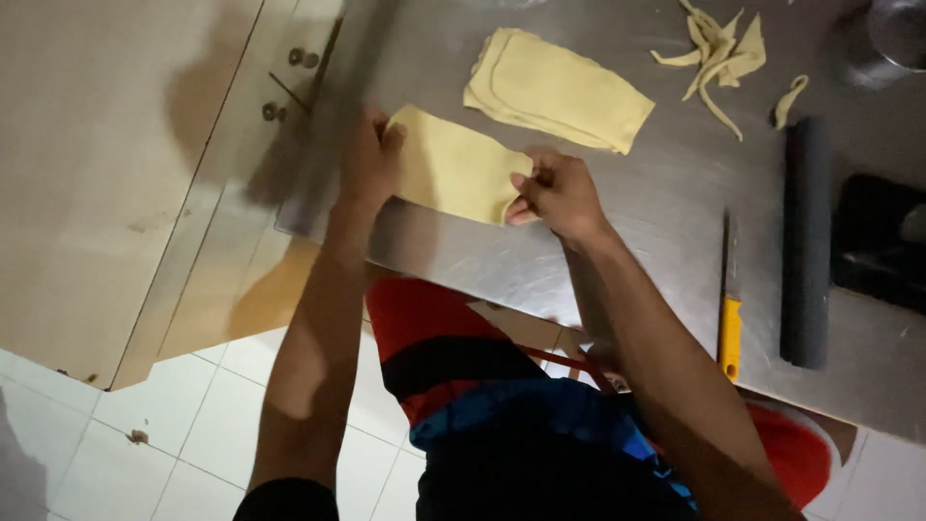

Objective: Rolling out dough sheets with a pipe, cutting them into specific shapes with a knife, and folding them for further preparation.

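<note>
A flat sheet of pale yellow dough (453, 164) lies on the steel table (666, 203), near its front edge. My left hand (371, 159) grips the sheet's left end. My right hand (555, 193) pinches the right end between thumb and fingers. Just beyond it lies a stack of similar dough sheets (559, 89), folded over one another.
Dough trimmings (719, 53) lie at the far right of the table. A dark rolling pin (805, 241) and a knife with a yellow handle (730, 304) lie to my right. A dark object (883, 241) sits at the right edge. Below are white floor tiles (193, 434).
</note>
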